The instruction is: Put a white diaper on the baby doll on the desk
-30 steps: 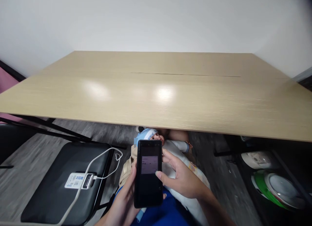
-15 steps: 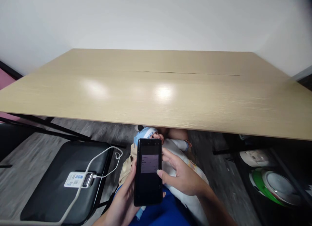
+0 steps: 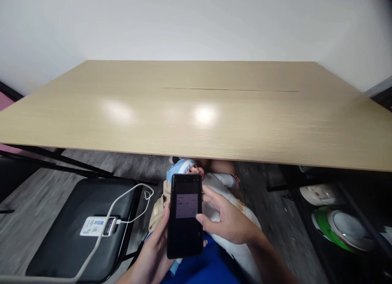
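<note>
A black smartphone is held upright over my lap, its screen dark with a pale panel of small text that I cannot read. My left hand wraps round the phone's left side and back, a fingertip showing past the right edge. My right hand grips the right edge, thumb at the screen beside the panel. Behind the phone a doll with a light blue cap and white clothing lies across my lap, partly hidden by the phone and right hand.
A wooden table spans the view against a white wall. At left, a black stool bears a small device with a white label and a white cable. At right, a dark shelf holds a green-rimmed lidded container.
The view has shifted very slightly. Both hands still hold the phone, and the right thumb stays at about the same place on the screen.
</note>
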### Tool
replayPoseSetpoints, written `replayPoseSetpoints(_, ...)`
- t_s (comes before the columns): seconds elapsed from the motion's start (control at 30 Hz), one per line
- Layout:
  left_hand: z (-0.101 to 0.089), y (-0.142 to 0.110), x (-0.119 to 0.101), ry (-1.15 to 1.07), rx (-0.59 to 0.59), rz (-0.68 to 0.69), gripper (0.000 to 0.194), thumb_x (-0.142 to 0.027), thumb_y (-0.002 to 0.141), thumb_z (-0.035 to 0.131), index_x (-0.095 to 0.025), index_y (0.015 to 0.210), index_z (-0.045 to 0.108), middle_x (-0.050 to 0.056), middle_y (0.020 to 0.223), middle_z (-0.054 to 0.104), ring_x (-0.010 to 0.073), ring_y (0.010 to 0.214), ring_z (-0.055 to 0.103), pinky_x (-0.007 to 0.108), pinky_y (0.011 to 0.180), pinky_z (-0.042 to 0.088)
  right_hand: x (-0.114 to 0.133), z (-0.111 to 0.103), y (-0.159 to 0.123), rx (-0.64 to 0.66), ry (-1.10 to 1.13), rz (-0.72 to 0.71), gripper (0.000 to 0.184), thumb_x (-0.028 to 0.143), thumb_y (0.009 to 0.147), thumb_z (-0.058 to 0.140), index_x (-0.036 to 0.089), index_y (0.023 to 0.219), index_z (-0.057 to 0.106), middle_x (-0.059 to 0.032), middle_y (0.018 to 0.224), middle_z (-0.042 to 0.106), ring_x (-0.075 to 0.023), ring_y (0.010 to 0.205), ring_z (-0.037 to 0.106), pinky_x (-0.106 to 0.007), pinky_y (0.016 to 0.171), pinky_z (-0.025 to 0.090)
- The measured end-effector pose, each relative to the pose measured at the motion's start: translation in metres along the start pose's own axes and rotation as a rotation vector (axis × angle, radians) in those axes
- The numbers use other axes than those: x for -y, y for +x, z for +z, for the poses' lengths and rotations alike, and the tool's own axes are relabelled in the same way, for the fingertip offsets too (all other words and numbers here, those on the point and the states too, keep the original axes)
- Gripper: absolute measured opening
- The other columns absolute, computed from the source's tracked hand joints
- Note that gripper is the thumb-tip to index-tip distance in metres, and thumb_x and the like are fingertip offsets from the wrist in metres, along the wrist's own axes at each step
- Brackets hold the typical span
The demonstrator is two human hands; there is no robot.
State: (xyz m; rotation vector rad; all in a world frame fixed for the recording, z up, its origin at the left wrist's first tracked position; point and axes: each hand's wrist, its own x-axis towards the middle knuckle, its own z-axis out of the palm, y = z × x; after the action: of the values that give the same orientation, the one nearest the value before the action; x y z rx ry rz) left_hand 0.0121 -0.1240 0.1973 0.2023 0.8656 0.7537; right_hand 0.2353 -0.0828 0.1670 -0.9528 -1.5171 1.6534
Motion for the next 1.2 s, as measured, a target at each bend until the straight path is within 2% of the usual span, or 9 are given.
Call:
replayPoseSetpoints(0.2,-0.0017,0.0005,0.0003,0.008,-0.022,-0.029,0.055,-0.062,0.104,0.068,-0.027,0.145,0.075,0.012,0.123,0.084,0.0284,0.102,0.083,0.041,0.096,0.068,-0.0001,0.0003,0.0005,0.007,0.022,-0.015,0.076,0.014,0.103,0.066,0.033,0.172,0.041,-0.0089,0.166,0.057,-0.0239,0.148,0.059,-0.044,0.127,0.049)
replayPoseSetpoints(0.27,-0.0028,0.0015,0.0011,-0.014,-0.021,-0.025,0.052,-0.059,0.104,0.069,-0.027,0.144,0.076,0.012,0.127,0.083,0.029,0.107,0.082,0.043,0.099,0.068,-0.0005,0.0013,0.0004,-0.002,0.04,-0.01,0.073,0.017,0.105,0.065,0.032,0.172,0.042,-0.0087,0.165,0.057,-0.0232,0.146,0.06,-0.042,0.124,0.052)
replayPoseSetpoints(0.37,-0.0045,0.003,0.0023,-0.029,-0.01,-0.017,0.053,-0.057,0.106,0.067,-0.029,0.151,0.071,0.012,0.133,0.081,0.0304,0.114,0.08,0.045,0.102,0.067,-0.0004,0.0025,0.0,-0.011,0.095,0.03,0.067,0.023,0.108,0.063,0.033,0.171,0.043,-0.0099,0.16,0.06,-0.023,0.134,0.067,-0.03,0.092,0.068)
replayPoseSetpoints(0.47,-0.0057,0.0035,0.0028,-0.03,0.012,-0.027,0.056,-0.057,0.107,0.064,-0.028,0.155,0.067,0.013,0.137,0.08,0.0311,0.116,0.079,0.046,0.104,0.066,0.0011,0.0025,0.0004,-0.001,0.104,0.048,0.064,0.027,0.109,0.063,0.033,0.17,0.045,-0.011,0.152,0.066,-0.0215,0.115,0.073,-0.023,0.069,0.066)
replayPoseSetpoints(0.57,-0.0064,0.0037,0.0027,-0.038,0.032,-0.036,0.057,-0.059,0.107,0.065,-0.028,0.154,0.068,0.013,0.136,0.08,0.0302,0.114,0.08,0.045,0.104,0.066,0.0022,0.0021,0.0009,-0.002,0.087,0.056,0.061,0.03,0.11,0.062,0.033,0.169,0.046,-0.01,0.143,0.07,-0.0166,0.094,0.074,-0.024,0.069,0.065)
replayPoseSetpoints(0.63,-0.0062,0.0043,0.0025,-0.037,0.035,-0.033,0.057,-0.059,0.106,0.067,-0.028,0.153,0.069,0.013,0.133,0.082,0.0298,0.113,0.08,0.043,0.103,0.066,0.0021,0.002,0.0012,-0.008,0.09,0.057,0.061,0.031,0.11,0.062,0.033,0.169,0.046,-0.0098,0.142,0.071,-0.0151,0.089,0.073,-0.023,0.068,0.065)
replayPoseSetpoints(0.8,-0.003,0.0051,0.0009,-0.023,0.055,-0.027,0.06,-0.063,0.103,0.068,-0.027,0.151,0.072,0.013,0.131,0.082,0.0304,0.114,0.08,0.043,0.101,0.067,0.0019,0.0025,0.0012,-0.027,0.083,0.038,0.059,0.032,0.11,0.062,0.03,0.168,0.048,-0.0106,0.148,0.068,-0.0179,0.103,0.073,-0.023,0.072,0.065)
replayPoseSetpoints(1.0,-0.0033,0.004,0.0017,-0.021,0.029,-0.025,0.056,-0.06,0.108,0.063,-0.027,0.153,0.07,0.014,0.135,0.081,0.0303,0.118,0.079,0.045,0.105,0.066,0.0038,0.0022,0.0007,-0.009,0.098,0.063,0.057,0.028,0.111,0.06,0.03,0.167,0.049,-0.0092,0.136,0.073,-0.0159,0.094,0.073,-0.021,0.069,0.064)
replayPoseSetpoints(1.2,-0.0035,0.0052,0.0004,-0.049,-0.001,-0.042,0.053,-0.058,0.103,0.071,-0.03,0.149,0.073,0.009,0.128,0.084,0.0269,0.113,0.081,0.038,0.098,0.068,0.0004,0.0026,-0.0001,-0.016,0.087,0.061,0.062,0.02,0.108,0.061,0.031,0.168,0.048,-0.0086,0.143,0.071,-0.0185,0.111,0.073,-0.022,0.078,0.066)
